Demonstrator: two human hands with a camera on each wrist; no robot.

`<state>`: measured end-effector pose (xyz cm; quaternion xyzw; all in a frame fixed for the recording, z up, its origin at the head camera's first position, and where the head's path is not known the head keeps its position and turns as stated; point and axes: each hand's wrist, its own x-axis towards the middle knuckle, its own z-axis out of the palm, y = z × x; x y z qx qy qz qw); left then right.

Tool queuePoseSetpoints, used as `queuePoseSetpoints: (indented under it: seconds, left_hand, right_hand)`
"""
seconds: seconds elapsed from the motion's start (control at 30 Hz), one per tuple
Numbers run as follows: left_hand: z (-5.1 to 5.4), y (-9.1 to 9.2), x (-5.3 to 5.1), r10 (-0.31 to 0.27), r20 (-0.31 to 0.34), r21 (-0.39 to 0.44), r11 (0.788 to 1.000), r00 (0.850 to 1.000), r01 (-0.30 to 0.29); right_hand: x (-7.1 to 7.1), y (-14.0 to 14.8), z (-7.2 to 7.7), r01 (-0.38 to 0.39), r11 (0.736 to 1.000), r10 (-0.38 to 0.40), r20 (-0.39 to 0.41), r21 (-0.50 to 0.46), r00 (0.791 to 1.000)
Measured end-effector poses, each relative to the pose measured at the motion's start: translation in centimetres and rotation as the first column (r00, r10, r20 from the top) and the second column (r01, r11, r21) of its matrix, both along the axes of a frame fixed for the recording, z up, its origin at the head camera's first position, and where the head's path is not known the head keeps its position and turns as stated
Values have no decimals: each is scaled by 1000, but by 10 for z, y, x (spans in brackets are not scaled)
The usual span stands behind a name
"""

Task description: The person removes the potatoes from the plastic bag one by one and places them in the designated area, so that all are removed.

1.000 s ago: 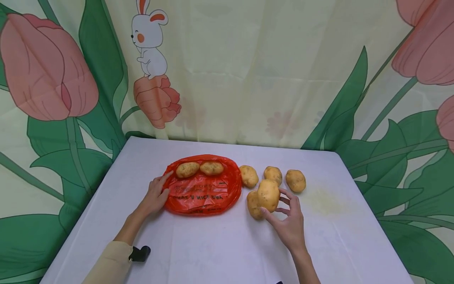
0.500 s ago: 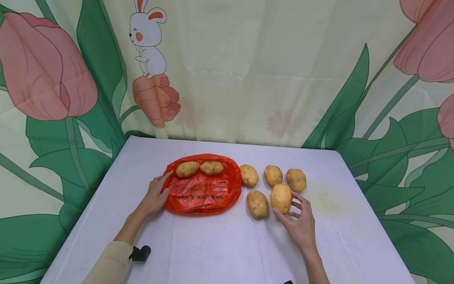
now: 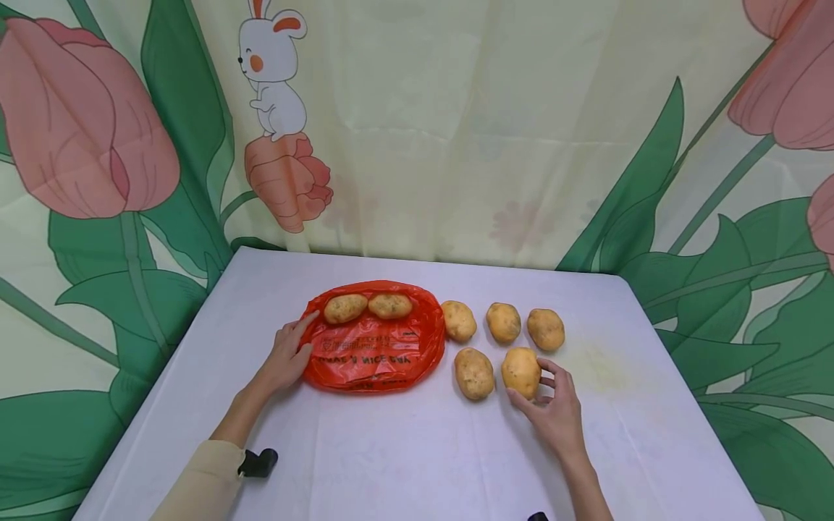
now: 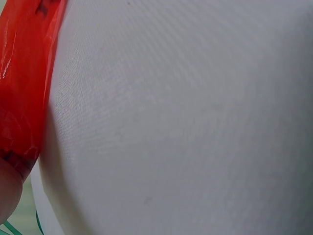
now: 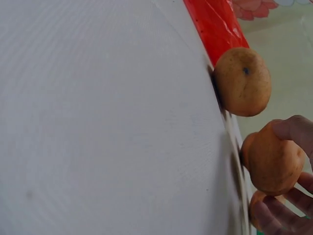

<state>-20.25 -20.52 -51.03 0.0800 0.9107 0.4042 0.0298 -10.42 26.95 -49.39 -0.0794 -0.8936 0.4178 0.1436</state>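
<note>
My right hand holds a potato between the thumb and fingers, low over the table at the right end of the front row. Just left of it lies another potato. Along the left edge of a red plastic bag, my left hand rests with its index finger stretched out on the rim. Two potatoes, one at the left and one at the right, lie on the bag's far part. The left wrist view shows only a fingertip touching the bag.
Behind the held potato, a row of potatoes stands on the white table: one by the bag, one in the middle and one at the right. A printed curtain hangs behind the table's far edge.
My right hand has moved right and slightly down with its potato, away from above the front-row potato and to its right side. My left hand stays on the bag.
</note>
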Motion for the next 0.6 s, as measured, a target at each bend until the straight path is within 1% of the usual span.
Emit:
queuePoseSetpoints:
  seconds: [0.33, 0.6]
  left_hand:
    - [0, 1, 0, 13, 15, -3, 1000, 1000, -13]
    - [-2, 1, 0, 7, -20, -1, 1000, 1000, -7]
  right_hand:
    - [-2, 3, -7, -30, 999, 29, 46, 37, 999]
    - [-3, 0, -5, -27, 996, 23, 52, 80, 998]
